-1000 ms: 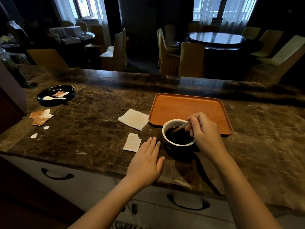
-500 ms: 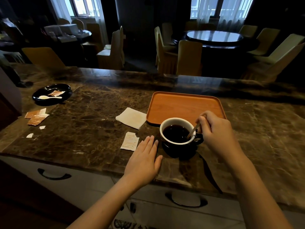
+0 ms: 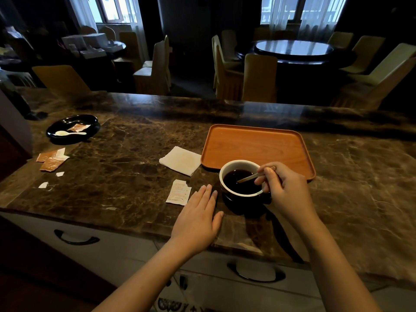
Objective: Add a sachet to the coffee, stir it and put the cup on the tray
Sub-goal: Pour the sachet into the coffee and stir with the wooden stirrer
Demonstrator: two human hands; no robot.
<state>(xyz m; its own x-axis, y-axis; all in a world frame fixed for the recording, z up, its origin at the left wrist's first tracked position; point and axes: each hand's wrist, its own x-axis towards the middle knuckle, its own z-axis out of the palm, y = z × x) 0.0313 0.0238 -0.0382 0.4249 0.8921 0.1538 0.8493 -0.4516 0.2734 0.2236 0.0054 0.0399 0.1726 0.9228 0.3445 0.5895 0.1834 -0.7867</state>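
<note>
A dark cup with a white inside (image 3: 225,174) holds black coffee and stands on the marble counter just in front of the orange wooden tray (image 3: 254,145). My right hand (image 3: 286,188) pinches a thin wooden stir stick (image 3: 247,178) whose tip dips into the coffee. Flat on the counter to the cup's left lies my left hand (image 3: 198,217), fingers together, holding nothing. A torn white sachet (image 3: 178,192) lies beside its fingertips.
A folded white napkin (image 3: 180,160) lies left of the tray. Far left, a black dish (image 3: 72,129) holds a white spoon and a sachet; brown sachets (image 3: 52,159) and paper scraps lie near it. Drawers with dark handles sit below the counter edge.
My right hand has swung the stick around inside the cup, from the left rim to the right rim and back toward the middle. The left hand has stayed flat.
</note>
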